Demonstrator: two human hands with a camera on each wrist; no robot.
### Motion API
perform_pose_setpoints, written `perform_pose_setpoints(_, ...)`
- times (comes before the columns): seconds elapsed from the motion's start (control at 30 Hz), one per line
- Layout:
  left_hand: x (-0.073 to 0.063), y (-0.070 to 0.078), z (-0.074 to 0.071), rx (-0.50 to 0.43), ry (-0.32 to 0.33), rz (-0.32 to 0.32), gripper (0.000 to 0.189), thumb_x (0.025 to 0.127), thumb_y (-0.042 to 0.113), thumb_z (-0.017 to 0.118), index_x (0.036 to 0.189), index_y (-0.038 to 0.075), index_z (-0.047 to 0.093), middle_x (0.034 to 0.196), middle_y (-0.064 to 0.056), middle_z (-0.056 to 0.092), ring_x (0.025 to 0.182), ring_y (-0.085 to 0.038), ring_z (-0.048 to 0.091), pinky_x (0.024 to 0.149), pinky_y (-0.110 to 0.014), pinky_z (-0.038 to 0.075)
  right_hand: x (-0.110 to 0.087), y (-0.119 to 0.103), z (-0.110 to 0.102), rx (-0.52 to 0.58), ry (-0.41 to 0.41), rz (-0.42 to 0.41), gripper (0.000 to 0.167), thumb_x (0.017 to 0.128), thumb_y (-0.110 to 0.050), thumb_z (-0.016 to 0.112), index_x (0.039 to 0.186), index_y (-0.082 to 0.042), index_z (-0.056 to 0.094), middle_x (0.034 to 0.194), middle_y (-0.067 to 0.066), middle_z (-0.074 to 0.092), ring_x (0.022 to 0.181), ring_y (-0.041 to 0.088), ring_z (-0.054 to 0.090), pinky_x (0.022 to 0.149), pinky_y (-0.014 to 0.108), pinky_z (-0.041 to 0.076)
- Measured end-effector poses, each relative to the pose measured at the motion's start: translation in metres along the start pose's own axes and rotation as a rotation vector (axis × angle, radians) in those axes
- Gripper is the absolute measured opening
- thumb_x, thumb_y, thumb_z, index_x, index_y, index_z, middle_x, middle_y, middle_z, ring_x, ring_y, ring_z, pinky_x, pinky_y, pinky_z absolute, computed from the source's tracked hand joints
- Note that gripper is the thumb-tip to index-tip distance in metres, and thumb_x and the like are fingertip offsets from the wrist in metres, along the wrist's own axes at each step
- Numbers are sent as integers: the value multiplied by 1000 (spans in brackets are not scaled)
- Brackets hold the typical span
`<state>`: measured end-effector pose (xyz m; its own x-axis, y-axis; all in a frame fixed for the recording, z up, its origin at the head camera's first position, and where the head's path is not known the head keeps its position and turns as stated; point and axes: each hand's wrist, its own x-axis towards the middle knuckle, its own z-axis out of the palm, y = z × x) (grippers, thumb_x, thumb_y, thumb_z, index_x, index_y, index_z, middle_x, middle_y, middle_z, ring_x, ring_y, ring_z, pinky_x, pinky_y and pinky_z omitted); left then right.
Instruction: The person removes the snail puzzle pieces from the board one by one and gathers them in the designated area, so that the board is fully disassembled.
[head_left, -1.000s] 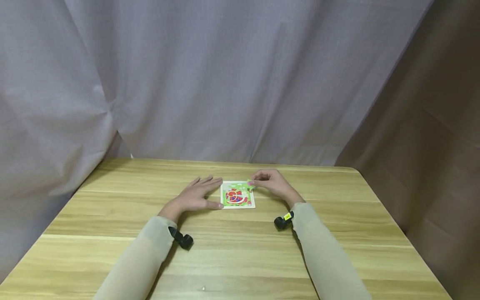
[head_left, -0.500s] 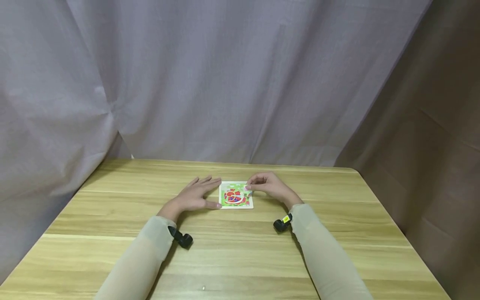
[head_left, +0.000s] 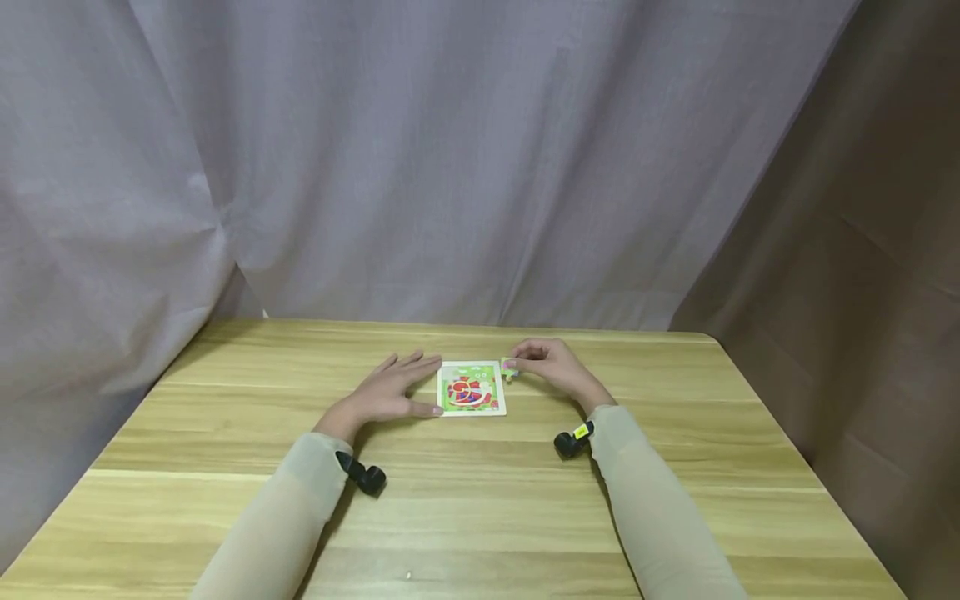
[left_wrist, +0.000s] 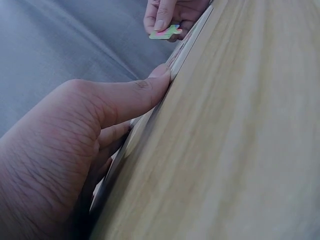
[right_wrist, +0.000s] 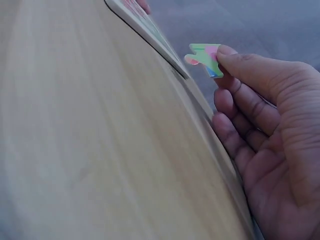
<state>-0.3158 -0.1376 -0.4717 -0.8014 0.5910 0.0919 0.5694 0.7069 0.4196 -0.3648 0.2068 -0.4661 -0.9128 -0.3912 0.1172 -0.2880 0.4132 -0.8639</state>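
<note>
Puzzle piece [right_wrist: 206, 55], partly hidden by the right grip [head_left: 557, 365]

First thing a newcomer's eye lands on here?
Probably the puzzle, a bright red-and-green patch midway across the pale wooden table. Next, the loose piece, pinched between thumb and fingers of the right hand beside the puzzle's right edge. Then the left hand, fingers spread at its left edge.
</note>
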Motion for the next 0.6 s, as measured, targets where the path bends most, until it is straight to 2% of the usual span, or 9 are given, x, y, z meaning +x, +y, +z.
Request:
perform_pose_setpoints(0.23,-1,3,-1,-8,-19,4,96,85,69,62,159,16,30,165,-2,26,153,-27,16,123,-52,5,-2,4,-6,-34,21,-4,27,88,-36,79,102,-14,75,91,5,74,90,25,66,89,40,49)
perform_pose_setpoints(0.43,-1,4,-2,-23,-9,8,96,86,67,63,159,16,30,165,-4,26,153,-25,18,124,-48,6,-1,6,-6,-94,62,-20,20,88,-35,80,99,-18,76,89,0,74,89,23,66,87,40,51)
perform_pose_setpoints(0.6,0,2,0,-10,-2,19,96,86,68,62,159,15,31,164,-5,28,152,-27,19,124,-49,7,0,8,-5,-152,60,-41,16,89,-35,78,98,-22,76,89,-5,74,87,20,66,85,39,53)
